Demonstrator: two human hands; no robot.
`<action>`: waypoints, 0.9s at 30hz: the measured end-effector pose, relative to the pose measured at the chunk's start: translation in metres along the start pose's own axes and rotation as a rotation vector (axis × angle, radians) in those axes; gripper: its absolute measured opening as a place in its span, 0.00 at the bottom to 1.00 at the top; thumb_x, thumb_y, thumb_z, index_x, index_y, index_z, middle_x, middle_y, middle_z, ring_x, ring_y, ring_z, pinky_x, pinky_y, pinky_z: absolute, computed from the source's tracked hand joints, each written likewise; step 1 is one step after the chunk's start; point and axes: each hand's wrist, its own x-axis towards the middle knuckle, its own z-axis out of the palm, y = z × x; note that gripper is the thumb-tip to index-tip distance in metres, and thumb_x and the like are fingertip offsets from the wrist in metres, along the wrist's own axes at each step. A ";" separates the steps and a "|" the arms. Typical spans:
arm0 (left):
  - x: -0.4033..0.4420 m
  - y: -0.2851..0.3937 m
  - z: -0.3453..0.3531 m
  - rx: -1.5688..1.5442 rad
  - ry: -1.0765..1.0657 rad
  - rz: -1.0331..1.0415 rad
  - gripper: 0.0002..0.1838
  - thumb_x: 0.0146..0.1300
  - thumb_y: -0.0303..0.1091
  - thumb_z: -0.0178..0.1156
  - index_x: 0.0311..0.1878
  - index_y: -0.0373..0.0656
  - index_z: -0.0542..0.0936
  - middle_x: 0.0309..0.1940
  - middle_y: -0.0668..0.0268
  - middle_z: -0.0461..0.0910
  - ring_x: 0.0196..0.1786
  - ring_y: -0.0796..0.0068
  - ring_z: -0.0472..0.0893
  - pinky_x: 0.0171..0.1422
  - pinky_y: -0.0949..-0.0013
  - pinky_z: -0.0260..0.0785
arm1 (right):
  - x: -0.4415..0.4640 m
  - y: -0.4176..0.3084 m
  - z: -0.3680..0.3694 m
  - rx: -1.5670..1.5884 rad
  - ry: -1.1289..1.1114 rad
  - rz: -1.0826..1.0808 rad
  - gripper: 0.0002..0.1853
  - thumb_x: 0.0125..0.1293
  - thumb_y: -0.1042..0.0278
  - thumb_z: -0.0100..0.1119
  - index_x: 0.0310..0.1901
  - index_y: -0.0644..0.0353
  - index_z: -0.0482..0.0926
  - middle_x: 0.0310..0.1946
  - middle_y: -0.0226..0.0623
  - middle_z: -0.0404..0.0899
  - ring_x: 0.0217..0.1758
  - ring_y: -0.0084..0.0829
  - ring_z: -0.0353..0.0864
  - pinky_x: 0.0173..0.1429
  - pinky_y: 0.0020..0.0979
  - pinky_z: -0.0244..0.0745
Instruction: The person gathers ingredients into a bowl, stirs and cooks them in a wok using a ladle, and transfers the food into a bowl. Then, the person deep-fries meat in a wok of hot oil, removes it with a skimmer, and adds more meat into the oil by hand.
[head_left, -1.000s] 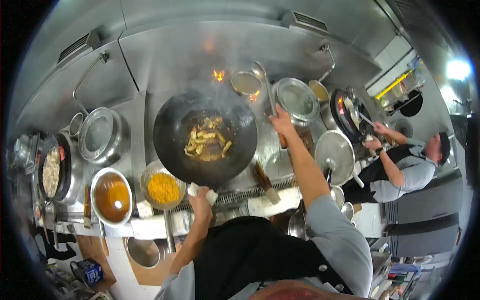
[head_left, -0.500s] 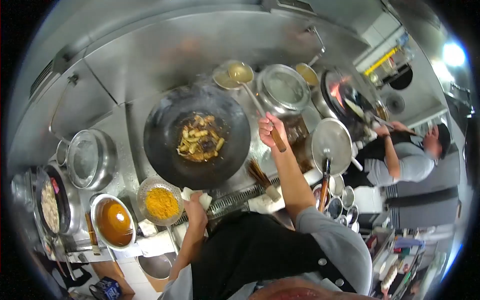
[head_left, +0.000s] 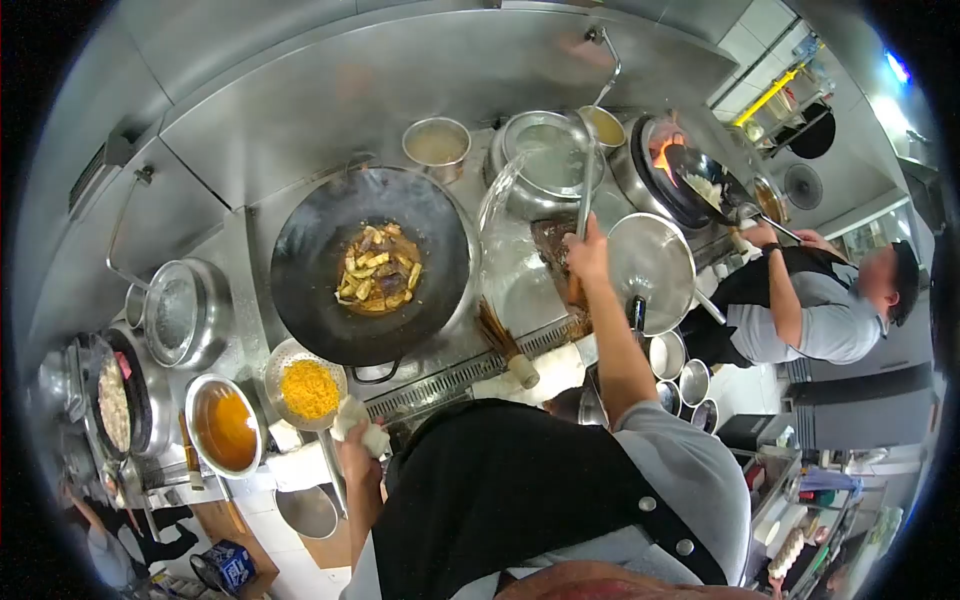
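My right hand point(head_left: 587, 252) is closed round the handle of a long ladle point(head_left: 586, 185). The ladle's far end is over a round metal pot point(head_left: 508, 190) of clear liquid, and its bowl is hard to make out. A stream of water point(head_left: 496, 195) spills from the pot's left side onto the steel stovetop. My left hand point(head_left: 358, 458) grips a folded white cloth point(head_left: 362, 428), below the handle of a big black wok point(head_left: 300, 255). Browned food pieces point(head_left: 378, 272) lie in the wok. Beside the cloth, a perforated strainer point(head_left: 280, 362) holds yellow shreds point(head_left: 310, 388).
A bamboo brush point(head_left: 505, 345) lies at the stove's front edge. At left stands a bowl of orange-brown liquid point(head_left: 225, 440). A large strainer point(head_left: 650, 270) is right of my forearm. Further right, a co-worker point(head_left: 800, 300) holds another wok point(head_left: 715, 190) near flames.
The ladle has swung right from the small pot at the back to the round pot, and water now spills. My left hand and cloth have moved down and left, away from the wok's rim.
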 end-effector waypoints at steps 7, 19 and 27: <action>-0.045 -0.010 -0.004 0.122 -0.047 0.133 0.21 0.57 0.20 0.60 0.57 0.34 0.75 0.38 0.56 0.84 0.34 0.66 0.84 0.38 0.66 0.79 | 0.148 0.003 0.065 1.029 -0.107 0.524 0.07 0.68 0.70 0.57 0.44 0.63 0.76 0.20 0.35 0.75 0.26 0.33 0.79 0.32 0.34 0.77; -0.076 -0.056 -0.020 0.148 0.126 0.219 0.25 0.53 0.19 0.65 0.58 0.36 0.79 0.43 0.61 0.85 0.42 0.63 0.84 0.48 0.63 0.77 | 0.125 0.045 0.094 -0.146 0.623 -0.601 0.25 0.72 0.72 0.58 0.70 0.64 0.70 0.28 0.34 0.77 0.27 0.29 0.81 0.28 0.35 0.75; -0.105 -0.055 -0.039 0.936 -0.052 0.026 0.23 0.53 0.24 0.68 0.56 0.36 0.82 0.46 0.60 0.87 0.46 0.66 0.84 0.54 0.62 0.77 | 0.018 0.002 0.059 1.338 -0.300 0.385 0.04 0.76 0.69 0.56 0.41 0.52 0.72 0.26 0.27 0.72 0.22 0.21 0.70 0.25 0.26 0.65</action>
